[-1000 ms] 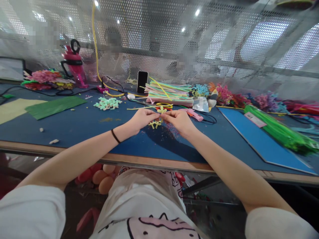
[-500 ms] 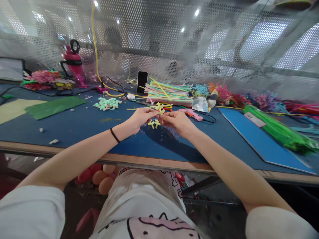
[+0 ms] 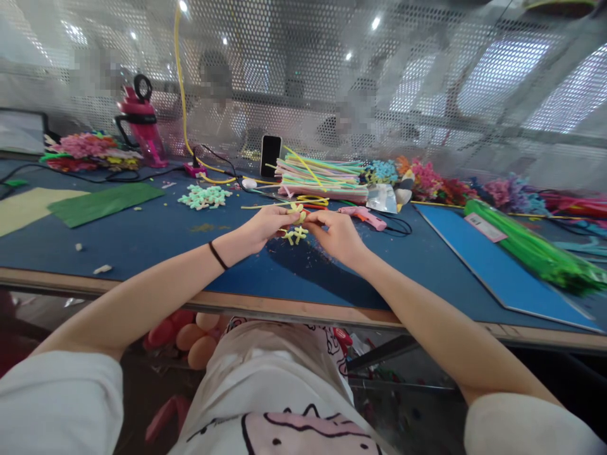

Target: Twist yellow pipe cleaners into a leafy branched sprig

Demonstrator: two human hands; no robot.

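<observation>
My left hand [image 3: 264, 226] and my right hand [image 3: 337, 234] meet above the blue table [image 3: 156, 234], fingertips pinched together on a small yellow pipe-cleaner flower [image 3: 298, 212]. Just below the fingers, another small yellow pipe-cleaner piece [image 3: 294, 236] lies on the table. A black band circles my left wrist. Behind the hands lie loose yellow pipe cleaners [image 3: 284, 203] and a stack of pastel pipe cleaners [image 3: 322, 177].
Pale green flower pieces [image 3: 205, 196] lie at left. Green and yellow felt sheets [image 3: 102, 202] lie farther left, by a pink bottle [image 3: 140, 123]. A phone [image 3: 270, 155], a pink glue gun [image 3: 365, 217], a blue board [image 3: 497, 265] and green pipe cleaners [image 3: 535, 249] fill the right. Mesh screen behind.
Both hands stayed pinched on the yellow flower and turned it a little; the flower dipped slightly lower between the fingers, and my right hand shifted a bit left.
</observation>
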